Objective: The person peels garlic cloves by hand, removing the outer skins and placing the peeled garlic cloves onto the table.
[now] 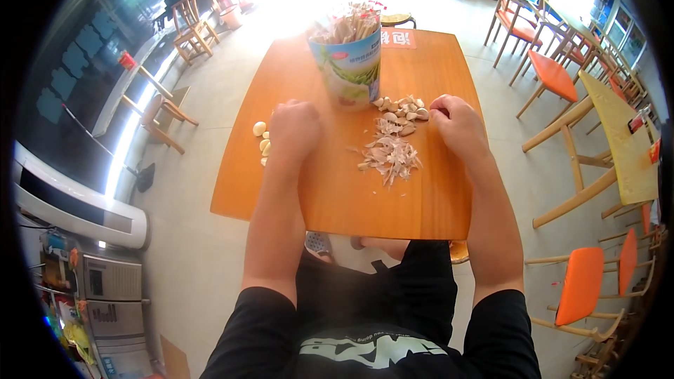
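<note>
My left hand (295, 128) rests on the wooden table (344, 203) with its fingers curled closed; what they hold, if anything, is hidden. Just left of it lie several peeled garlic cloves (260, 128). On the other side, my right hand (460, 125) has its fingers bent together at the right edge of a pile of unpeeled garlic cloves (404, 109). Whether a clove is between those fingertips I cannot make out. Papery garlic skins (392, 158) are scattered between my hands, below the pile.
A tall printed bucket (347, 74) full of thin paper-wrapped sticks stands behind the garlic. A red-and-white label (398, 38) is at the table's far edge. Orange-seated chairs (581, 286) and other tables are on the right; a white air conditioner (84, 200) lies left.
</note>
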Demonstrator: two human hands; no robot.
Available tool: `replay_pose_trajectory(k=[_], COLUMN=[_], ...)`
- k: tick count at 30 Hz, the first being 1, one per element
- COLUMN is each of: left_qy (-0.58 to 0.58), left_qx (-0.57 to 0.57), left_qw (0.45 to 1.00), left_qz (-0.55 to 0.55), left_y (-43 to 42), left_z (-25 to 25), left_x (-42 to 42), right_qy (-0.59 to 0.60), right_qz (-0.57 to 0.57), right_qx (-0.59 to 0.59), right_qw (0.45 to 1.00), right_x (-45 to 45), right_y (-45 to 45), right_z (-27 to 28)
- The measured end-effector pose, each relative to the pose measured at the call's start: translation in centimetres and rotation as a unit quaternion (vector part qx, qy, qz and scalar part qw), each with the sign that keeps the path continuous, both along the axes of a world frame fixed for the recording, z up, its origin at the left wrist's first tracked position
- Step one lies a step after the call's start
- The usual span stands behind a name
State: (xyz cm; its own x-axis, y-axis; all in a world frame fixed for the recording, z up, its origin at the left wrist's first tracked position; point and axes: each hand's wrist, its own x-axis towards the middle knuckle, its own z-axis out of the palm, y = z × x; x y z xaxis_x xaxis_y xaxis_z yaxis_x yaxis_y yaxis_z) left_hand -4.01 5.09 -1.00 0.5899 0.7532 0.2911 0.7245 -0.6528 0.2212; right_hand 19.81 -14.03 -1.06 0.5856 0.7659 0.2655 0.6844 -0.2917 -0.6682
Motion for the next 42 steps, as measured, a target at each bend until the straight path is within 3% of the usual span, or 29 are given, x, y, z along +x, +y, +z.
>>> replay_pose_trajectory(k=[7,12,17,19,20,21,22,23,24,25,27,29,31,34,36,42], left_qy=[-0.111,-0.226,-0.281,-0.309,-0.312,-0.345,-0.371,-0.372,-0.362,-0.349,-0.31,-0.267,-0.285,-0.297,-0.301,-0.353], left_qx=[0.071,0.065,0.044,-0.055,-0.05,-0.167,-0.283,-0.279,-0.373,-0.462,-0.489,-0.517,-0.606,-0.65,-0.66,-0.682], left_qw=[0.991,0.969,0.949,0.939,0.939,0.91,0.868,0.869,0.836,0.793,0.794,0.791,0.728,0.681,0.668,0.613], left_qz=[0.011,-0.078,-0.137,-0.141,-0.138,-0.155,-0.17,-0.166,-0.178,-0.189,-0.187,-0.187,-0.148,-0.162,-0.166,-0.187], left_y=[-0.7,-1.9,-2.9,-4.0,-4.3,-4.6,-4.9,-5.0,-5.2,-5.3,-5.3,-5.1,-4.6,-3.8,-3.7,-4.2], left_z=[-0.3,-0.7,-1.0,-0.2,0.1,0.5,1.0,1.7,2.7,3.6,4.7,5.0,4.6,3.2,2.5,2.0], left_x=[1.2,2.2,3.1,3.4,3.5,3.7,3.7,3.7,3.7,3.8,4.0,4.4,4.8,5.1,5.2,4.5], right_qy=[-0.14,-0.096,-0.022,-0.01,0.1,0.209,0.209,0.288,0.364,0.365,0.395,0.365,0.336,0.336,0.259,0.277], right_qz=[0.026,0.014,-0.029,-0.026,0.007,0.041,0.047,0.113,0.177,0.179,0.216,0.218,0.217,0.221,0.192,0.143], right_qx=[0.022,-0.031,0.041,0.084,0.119,0.15,0.152,0.157,0.16,0.161,0.174,0.169,0.163,0.188,0.194,0.2], right_qw=[0.989,0.995,0.998,0.996,0.988,0.965,0.965,0.938,0.9,0.899,0.876,0.889,0.902,0.896,0.926,0.929], right_x=[-0.6,-1.4,-0.7,-0.4,-0.5,-0.8,-1.1,-1.5,-1.9,-2.2,-3.0,-3.5,-4.0,-4.4,-4.4,-4.9], right_y=[1.1,1.2,0.9,1.0,1.2,1.4,1.3,1.0,0.9,1.0,1.5,1.5,1.4,1.5,2.0,2.2], right_z=[-2.5,-1.2,-1.0,-0.5,-0.2,0.2,0.6,1.1,1.3,1.0,0.3,0.4,0.5,0.3,-0.2,-0.4])
